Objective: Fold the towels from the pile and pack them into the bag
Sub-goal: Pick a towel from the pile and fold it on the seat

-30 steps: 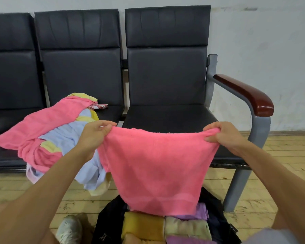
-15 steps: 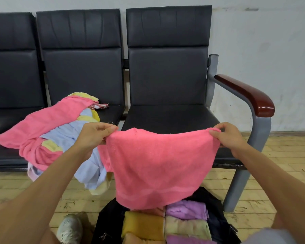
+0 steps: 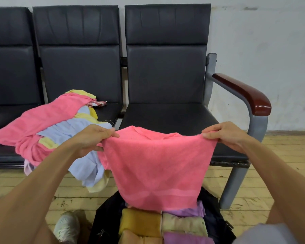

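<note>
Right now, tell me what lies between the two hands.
In the head view, the pink towel spans the gap: the left hand pinches one top corner, the right hand the other.

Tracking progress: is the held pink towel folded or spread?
Spread out: the pink towel hangs flat above the bag, its top corners pinched by the left hand and right hand. Doubled or not, cannot tell.

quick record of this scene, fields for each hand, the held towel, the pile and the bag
left hand: pinches top left corner of pink towel
right hand: pinches its top right corner
pink towel: spread between the hands, hanging
pile: unfolded towels heaped on the middle seat
bag: black, open, folded towels inside
</note>
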Action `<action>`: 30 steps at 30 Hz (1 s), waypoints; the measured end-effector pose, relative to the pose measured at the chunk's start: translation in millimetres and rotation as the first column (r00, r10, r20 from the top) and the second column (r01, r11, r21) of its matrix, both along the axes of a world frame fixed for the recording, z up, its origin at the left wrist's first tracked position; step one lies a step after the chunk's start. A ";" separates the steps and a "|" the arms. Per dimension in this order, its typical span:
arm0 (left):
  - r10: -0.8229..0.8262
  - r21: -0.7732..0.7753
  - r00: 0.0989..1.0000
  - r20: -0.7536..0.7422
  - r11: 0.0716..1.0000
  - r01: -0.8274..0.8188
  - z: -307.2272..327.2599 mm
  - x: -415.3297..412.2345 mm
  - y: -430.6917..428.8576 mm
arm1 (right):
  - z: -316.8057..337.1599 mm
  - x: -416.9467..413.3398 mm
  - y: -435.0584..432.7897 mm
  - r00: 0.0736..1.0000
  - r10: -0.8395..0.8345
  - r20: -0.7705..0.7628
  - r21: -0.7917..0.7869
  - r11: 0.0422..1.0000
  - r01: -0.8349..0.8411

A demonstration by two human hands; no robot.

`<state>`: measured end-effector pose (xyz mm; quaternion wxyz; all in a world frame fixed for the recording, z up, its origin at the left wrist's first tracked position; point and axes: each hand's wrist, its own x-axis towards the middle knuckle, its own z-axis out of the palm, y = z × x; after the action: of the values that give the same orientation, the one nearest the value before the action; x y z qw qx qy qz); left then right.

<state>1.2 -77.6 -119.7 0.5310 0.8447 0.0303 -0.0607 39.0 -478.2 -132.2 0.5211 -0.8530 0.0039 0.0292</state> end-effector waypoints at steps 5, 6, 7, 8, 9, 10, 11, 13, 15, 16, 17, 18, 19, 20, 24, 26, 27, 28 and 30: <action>-0.138 0.196 0.990 0.026 0.972 0.130 -6.2 3.9 6.3 | -0.4 2.3 3.3 0.995 0.094 0.021 -0.397 0.915 -0.078; -0.139 0.262 0.990 0.038 0.957 0.124 -10.4 6.6 7.5 | -2.2 3.2 4.4 0.995 0.089 0.047 -0.456 0.888 -0.058; -0.137 0.347 0.988 0.071 0.932 0.104 -15.0 10.4 9.1 | -3.7 3.9 5.5 0.994 0.088 0.070 -0.505 0.862 -0.040; -0.132 0.436 0.985 0.111 0.897 0.071 -19.5 14.6 8.9 | -4.8 4.3 7.0 0.992 0.087 0.096 -0.536 0.844 -0.022; -0.128 0.512 0.981 0.147 0.858 0.036 -22.8 17.6 7.8 | -5.7 4.7 8.8 0.988 0.089 0.123 -0.551 0.835 -0.007; -0.125 0.571 0.974 0.187 0.821 -0.004 -25.3 19.8 6.1 | -6.8 4.7 11.5 0.985 0.095 0.145 -0.558 0.830 0.002; -0.122 0.615 0.968 0.220 0.787 -0.041 -27.7 22.7 5.7 | -8.6 5.1 14.1 0.981 0.101 0.165 -0.568 0.823 0.010; -0.115 0.683 0.958 0.262 0.724 -0.100 -32.2 28.5 5.1 | -14.9 8.1 18.9 0.974 0.096 0.205 -0.574 0.818 0.041; -0.082 0.712 0.960 0.269 0.688 -0.141 -37.2 33.5 2.3 | -23.4 12.1 23.2 0.965 0.074 0.252 -0.552 0.830 0.081; -0.061 0.716 0.963 0.263 0.681 -0.152 -38.9 35.0 -1.0 | -27.5 14.5 24.9 0.960 0.060 0.273 -0.527 0.845 0.097; -0.039 0.714 0.969 0.243 0.683 -0.152 -39.6 36.1 -5.6 | -30.7 16.8 27.3 0.954 0.055 0.294 -0.504 0.857 0.106; -0.026 0.715 0.977 0.210 0.686 -0.135 -39.8 37.4 -11.1 | -34.5 19.5 30.6 0.947 0.064 0.314 -0.501 0.859 0.108; -0.022 0.716 0.987 0.159 0.691 -0.100 -40.8 39.4 -16.3 | -38.0 21.4 35.1 0.943 0.088 0.321 -0.521 0.848 0.098; -0.031 0.719 0.994 0.107 0.693 -0.056 -41.6 41.9 -21.6 | -41.2 24.1 41.6 0.942 0.125 0.313 -0.560 0.825 0.077; -0.074 0.710 0.996 -0.056 0.698 0.092 -51.5 51.5 -38.7 | -50.3 28.7 73.2 0.935 0.330 0.126 -0.669 0.724 -0.166; -0.146 0.727 0.988 -0.043 0.674 0.131 -57.7 50.9 -47.3 | -51.4 27.7 84.7 0.926 0.371 0.071 -0.650 0.721 -0.239; -0.184 0.741 0.983 -0.012 0.659 0.133 -59.7 50.2 -51.1 | -51.0 27.0 87.7 0.919 0.387 0.071 -0.646 0.720 -0.254; -0.221 0.753 0.975 0.023 0.646 0.128 -60.1 48.2 -54.0 | -51.4 27.3 88.8 0.915 0.395 0.082 -0.637 0.727 -0.257; -0.282 0.750 0.953 0.110 0.653 0.107 -58.6 44.9 -56.8 | -50.5 27.0 87.1 0.917 0.377 0.127 -0.595 0.769 -0.234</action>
<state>46.0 -134.4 -178.3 0.1361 0.9859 -0.0969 -0.0079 66.1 -391.1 -182.7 0.2279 -0.9549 -0.1901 0.0090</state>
